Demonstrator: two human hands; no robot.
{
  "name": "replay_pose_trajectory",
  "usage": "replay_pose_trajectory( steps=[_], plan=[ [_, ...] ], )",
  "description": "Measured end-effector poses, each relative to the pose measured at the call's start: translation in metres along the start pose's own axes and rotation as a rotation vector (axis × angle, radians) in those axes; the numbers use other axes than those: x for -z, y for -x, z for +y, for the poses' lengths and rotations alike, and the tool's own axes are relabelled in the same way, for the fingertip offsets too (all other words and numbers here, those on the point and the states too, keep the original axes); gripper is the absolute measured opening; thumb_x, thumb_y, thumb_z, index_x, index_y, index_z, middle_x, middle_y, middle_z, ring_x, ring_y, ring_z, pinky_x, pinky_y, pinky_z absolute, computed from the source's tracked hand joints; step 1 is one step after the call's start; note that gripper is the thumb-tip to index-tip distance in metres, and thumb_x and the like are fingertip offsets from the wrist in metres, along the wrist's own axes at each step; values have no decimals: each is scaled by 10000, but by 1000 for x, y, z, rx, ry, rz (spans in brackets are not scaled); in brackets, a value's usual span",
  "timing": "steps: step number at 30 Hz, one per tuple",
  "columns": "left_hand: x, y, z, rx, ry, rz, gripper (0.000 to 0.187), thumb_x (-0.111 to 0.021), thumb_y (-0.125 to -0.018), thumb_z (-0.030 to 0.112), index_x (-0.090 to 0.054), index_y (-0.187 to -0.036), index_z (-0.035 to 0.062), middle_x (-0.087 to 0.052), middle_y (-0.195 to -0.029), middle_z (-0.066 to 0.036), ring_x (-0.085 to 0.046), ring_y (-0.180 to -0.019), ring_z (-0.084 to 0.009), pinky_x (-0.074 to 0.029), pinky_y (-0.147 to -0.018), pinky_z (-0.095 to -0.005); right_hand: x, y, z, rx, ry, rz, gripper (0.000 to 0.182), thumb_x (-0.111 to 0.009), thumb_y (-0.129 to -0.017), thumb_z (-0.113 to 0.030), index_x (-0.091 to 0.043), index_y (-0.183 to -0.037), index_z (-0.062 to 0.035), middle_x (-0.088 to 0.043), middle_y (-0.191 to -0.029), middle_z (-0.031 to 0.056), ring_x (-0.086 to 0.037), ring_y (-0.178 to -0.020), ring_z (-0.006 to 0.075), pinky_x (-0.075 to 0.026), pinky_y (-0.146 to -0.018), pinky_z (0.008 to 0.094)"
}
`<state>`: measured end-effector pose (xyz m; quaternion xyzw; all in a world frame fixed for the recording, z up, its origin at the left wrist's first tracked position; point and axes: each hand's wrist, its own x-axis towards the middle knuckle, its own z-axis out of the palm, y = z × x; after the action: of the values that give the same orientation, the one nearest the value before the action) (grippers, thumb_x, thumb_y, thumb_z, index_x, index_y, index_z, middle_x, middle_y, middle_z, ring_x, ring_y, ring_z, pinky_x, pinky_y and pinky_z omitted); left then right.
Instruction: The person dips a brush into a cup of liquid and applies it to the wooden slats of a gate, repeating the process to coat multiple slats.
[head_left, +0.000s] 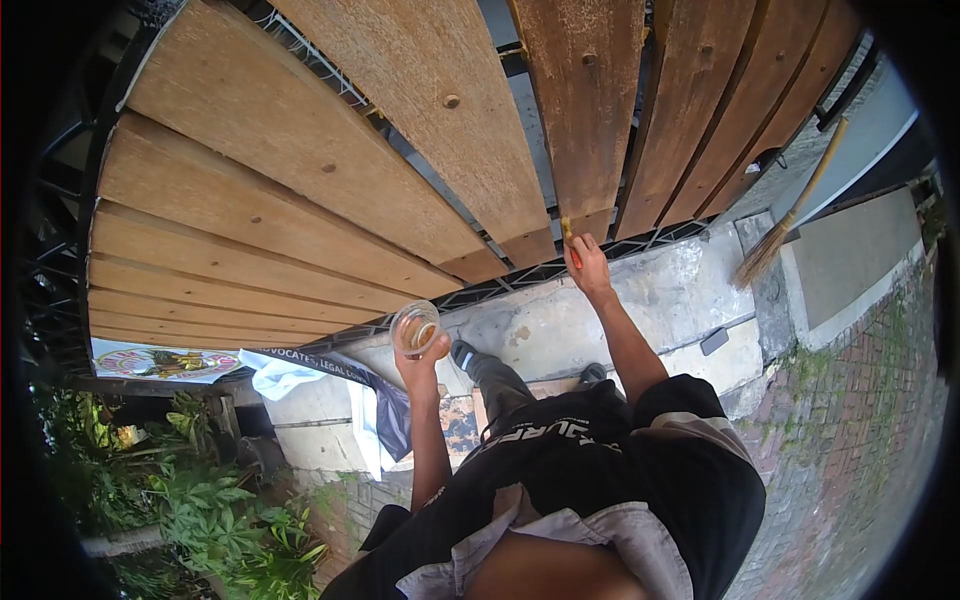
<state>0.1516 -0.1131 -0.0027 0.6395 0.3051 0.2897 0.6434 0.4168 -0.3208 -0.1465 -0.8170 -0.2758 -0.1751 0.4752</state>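
Observation:
My left hand (424, 370) is wrapped round a clear plastic cup (412, 318), held out in front of the slats, with a little brownish liquid at its bottom. My right hand (588, 268) grips a paintbrush (573, 257) with an orange-red handle. The brush tip is at the near end of a dark brown wooden slat (585, 130). To the left of it is a paler, worn slat (440, 100) whose near end is darker. Slats farther right look dark brown; those on the left (250, 200) are light tan.
A straw broom (775, 245) leans at the right. A phone-like dark object (714, 341) lies on the pale concrete ledge (680, 270). Printed banner cloth (375, 405) hangs at the left, above green plants (215, 510). Brick paving (830, 440) spreads out at the right.

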Motion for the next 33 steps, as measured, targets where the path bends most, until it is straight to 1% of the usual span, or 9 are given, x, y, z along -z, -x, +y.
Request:
replay_pose_trajectory(
  steps=[11, 13, 23, 25, 26, 28, 29, 31, 33],
  plan=[
    [-2, -3, -2, -3, 6, 3, 722, -812, -693, 29, -445, -1315, 13, -533, -1255, -99, -545, -1143, -209, -450, -985, -334, -8, 2, 6, -103, 92, -17, 103, -647, -821, -53, -553, -851, -27, -569, -838, 170, -605, -801, 383, -501, -683, 452],
    [0, -4, -3, -36, -1, 12, 717, -811, -695, 34, -446, -1312, 11, -532, -1256, -99, -551, -1133, -209, -451, -983, -333, -10, -5, 11, -67, 28, -22, 105, -636, -841, -104, -576, -907, -49, -582, -877, 174, -611, -811, 400, -506, -684, 470],
    [0, -4, -4, -8, -4, 9, 744, -814, -686, 24, -437, -1328, 16, -523, -1272, -99, -549, -1144, -219, -454, -994, -346, 12, -33, -10, -52, -61, 17, 92, -653, -850, -74, -625, -917, -18, -620, -904, 187, -617, -854, 394, -507, -727, 442],
    [0, -5, -3, 2, 22, 2, 751, -817, -683, 25, -436, -1330, 19, -520, -1275, -104, -547, -1150, -224, -452, -1000, -352, 16, -37, -17, 18, -69, 77, 86, -668, -836, -8, -622, -906, 10, -633, -890, 177, -635, -823, 353, -509, -724, 381],
    [-2, -5, -2, 3, 21, 0, 751, -817, -683, 25, -436, -1330, 19, -520, -1275, -104, -547, -1150, -224, -452, -1000, -352, 18, -38, -21, 16, -68, 78, 86, -668, -836, -8, -622, -906, 10, -633, -890, 177, -635, -823, 353, -509, -724, 381],
    [-4, -5, 0, 10, 7, 5, 750, -819, -682, 28, -438, -1328, 18, -518, -1274, -110, -551, -1144, -223, -458, -992, -348, 24, -42, -31, 123, -79, 217, 88, -679, -820, 18, -624, -889, 9, -646, -894, 158, -643, -804, 335, -520, -725, 367],
    [-3, -5, -1, 13, 5, 4, 750, -819, -682, 28, -438, -1328, 18, -518, -1274, -110, -551, -1144, -223, -458, -992, -348, 30, -44, -39, 120, -79, 215, 88, -679, -820, 18, -624, -889, 9, -646, -894, 158, -643, -804, 335, -520, -725, 367],
    [-2, -6, -4, 3, 18, -12, 747, -816, -685, 23, -437, -1329, 20, -521, -1272, -113, -557, -1140, -222, -467, -981, -344, 40, -43, -50, 131, -123, 334, 88, -681, -814, -5, -607, -863, -11, -633, -874, 160, -635, -798, 355, -513, -689, 416],
    [-2, -5, -3, -5, 5, -15, 738, -813, -685, 17, -443, -1323, 19, -527, -1265, -111, -561, -1136, -220, -472, -976, -342, 45, -30, -50, 107, -110, 327, 96, -684, -812, -10, -600, -857, -14, -624, -868, 165, -630, -791, 359, -512, -680, 415]
  ],
)
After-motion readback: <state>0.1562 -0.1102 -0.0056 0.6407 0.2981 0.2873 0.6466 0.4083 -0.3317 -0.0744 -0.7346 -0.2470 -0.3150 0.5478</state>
